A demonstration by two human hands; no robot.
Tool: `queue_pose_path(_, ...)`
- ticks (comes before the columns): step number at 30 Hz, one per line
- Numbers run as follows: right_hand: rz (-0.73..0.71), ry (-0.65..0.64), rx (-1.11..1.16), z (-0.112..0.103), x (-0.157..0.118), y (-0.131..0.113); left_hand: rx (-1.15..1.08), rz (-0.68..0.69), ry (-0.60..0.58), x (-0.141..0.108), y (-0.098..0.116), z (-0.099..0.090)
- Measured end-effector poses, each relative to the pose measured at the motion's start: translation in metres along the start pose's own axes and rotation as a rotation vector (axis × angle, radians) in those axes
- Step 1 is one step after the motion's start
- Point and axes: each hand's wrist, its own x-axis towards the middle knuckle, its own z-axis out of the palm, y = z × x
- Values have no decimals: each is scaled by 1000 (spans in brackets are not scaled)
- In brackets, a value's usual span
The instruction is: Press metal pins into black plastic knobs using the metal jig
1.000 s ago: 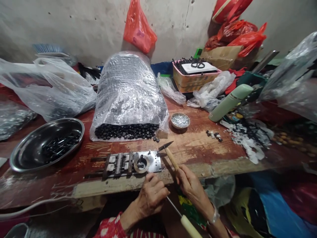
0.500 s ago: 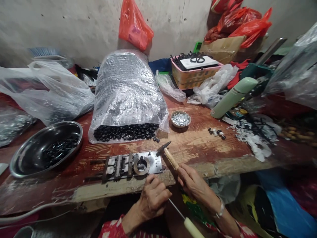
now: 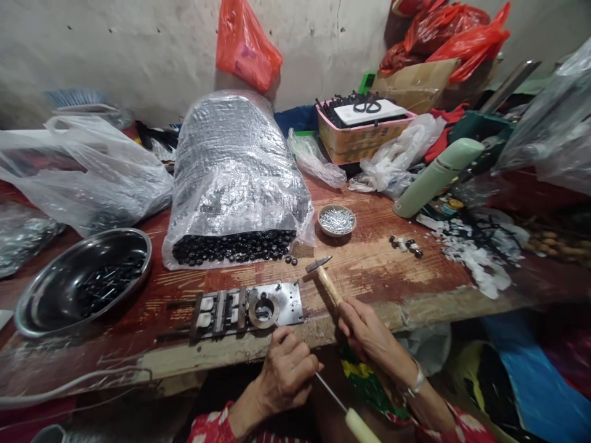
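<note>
My right hand [image 3: 373, 344] grips the pale wooden handle of a small hammer [image 3: 329, 284], whose dark metal head hangs over the bare table. My left hand [image 3: 286, 375] rests at the table's front edge, its fingers closed around a thin steel rod [image 3: 330, 392] with a cream handle [image 3: 362, 426]. The rod's tip seems to reach the near edge of a steel plate jig [image 3: 244, 311] with a round ring and pale inserts. Part of the rod is hidden by my fingers.
A plastic-wrapped sack of black beads [image 3: 235, 184] stands behind the jig. A steel bowl [image 3: 146, 258] of black pieces is on the left, and a small dish of nails [image 3: 337, 235] is at the back. A green flask [image 3: 438, 178] and plastic scraps [image 3: 475, 261] lie to the right.
The hammer has swung up and to the right, with my right hand shifting slightly right. The whole view has tilted a little, and my left hand stays near the jig.
</note>
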Motion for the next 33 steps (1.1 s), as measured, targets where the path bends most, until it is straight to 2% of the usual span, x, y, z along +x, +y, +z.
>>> queue_pose_path(4, 3, 110, 98, 3, 4, 2, -2, 6, 3, 0, 0, 0)
queue_pose_path(8, 27, -54, -18, 11, 4, 4, 18, 13, 6, -1, -1, 1)
queue_pose_path(10, 47, -84, -15, 11, 4, 4, 22, 13, 5, -1, -1, 1)
queue_pose_path(16, 30, 109, 55, 8, 11, 12, -5, 8, 10, -3, -1, 2)
queue_pose_path(18, 16, 61, 2, 10, 10, 14, -9, -1, 14, -4, 0, 3)
queue_pose_path(21, 41, -98, -46, 11, 7, 13, -6, -10, 17, -3, 0, 3)
queue_pose_path(23, 73, -113, -1, 10, 5, 13, -3, -6, 21, -2, 1, 2)
queue_pose_path(29, 38, 162, 81, 4, 8, 19, -7, 8, 29, 0, 0, 2)
queue_pose_path(31, -13, 109, -25, 8, 7, 19, -9, 3, 27, -1, 0, 2)
queue_pose_path(33, -95, -39, -159, 15, 6, 17, -12, -4, 24, -2, 0, 3)
